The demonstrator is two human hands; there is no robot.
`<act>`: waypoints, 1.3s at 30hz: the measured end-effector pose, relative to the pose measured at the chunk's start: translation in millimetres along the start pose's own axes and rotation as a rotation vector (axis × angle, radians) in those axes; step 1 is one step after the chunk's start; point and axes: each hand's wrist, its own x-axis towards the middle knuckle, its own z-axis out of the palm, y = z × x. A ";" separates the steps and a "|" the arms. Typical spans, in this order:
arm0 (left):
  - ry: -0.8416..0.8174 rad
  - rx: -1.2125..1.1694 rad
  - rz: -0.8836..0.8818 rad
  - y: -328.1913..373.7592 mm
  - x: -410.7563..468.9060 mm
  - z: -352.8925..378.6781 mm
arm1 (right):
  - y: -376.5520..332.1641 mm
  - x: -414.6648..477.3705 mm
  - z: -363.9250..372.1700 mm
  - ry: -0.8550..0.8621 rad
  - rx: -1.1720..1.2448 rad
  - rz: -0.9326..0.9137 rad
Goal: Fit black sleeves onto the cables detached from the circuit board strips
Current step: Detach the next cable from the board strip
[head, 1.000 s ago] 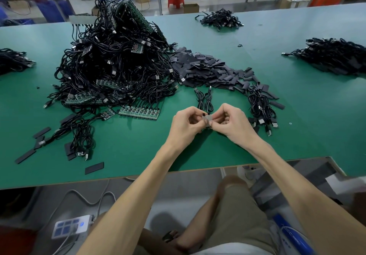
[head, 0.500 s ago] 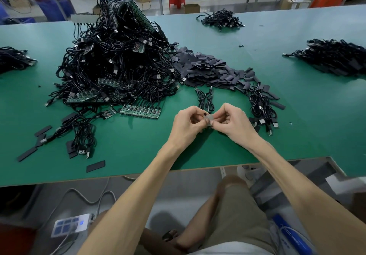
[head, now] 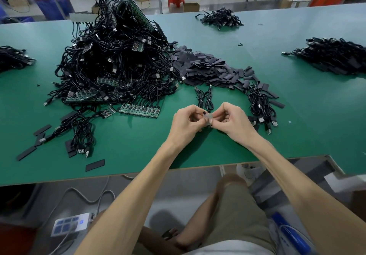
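Note:
My left hand (head: 185, 123) and my right hand (head: 233, 121) meet fingertip to fingertip just above the green table (head: 138, 150), pinching one small grey sleeve piece (head: 208, 116) between them. Two coiled black cables (head: 205, 99) lie right behind my fingers; one seems to run into my grip. A heap of flat black sleeves (head: 208, 69) spreads behind them. To the left rises a big tangle of black cables and green circuit board strips (head: 114, 60), with one strip (head: 139, 110) lying flat at its front.
Cable bundles lie at right of my hands (head: 261, 106), front left (head: 79, 138), far right (head: 334, 55), far left (head: 11, 58) and at the back (head: 220, 18). Loose sleeves (head: 94, 165) dot the front left. The table edge runs just below my wrists; a power strip (head: 71, 224) sits on the floor.
My hands stay in the same spot; the fingers shift only slightly on the small piece between them.

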 end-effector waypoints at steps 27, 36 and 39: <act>0.009 0.041 -0.025 6.1 -3.0 2.9 | 3.9 1.2 -1.6 0.015 0.010 0.018; 0.324 0.051 -0.014 2.1 -5.9 -3.6 | 4.1 3.5 -7.3 0.251 0.365 0.070; 0.502 -0.033 -0.062 -0.4 -6.2 -10.6 | 8.0 4.6 -11.2 0.360 0.463 0.082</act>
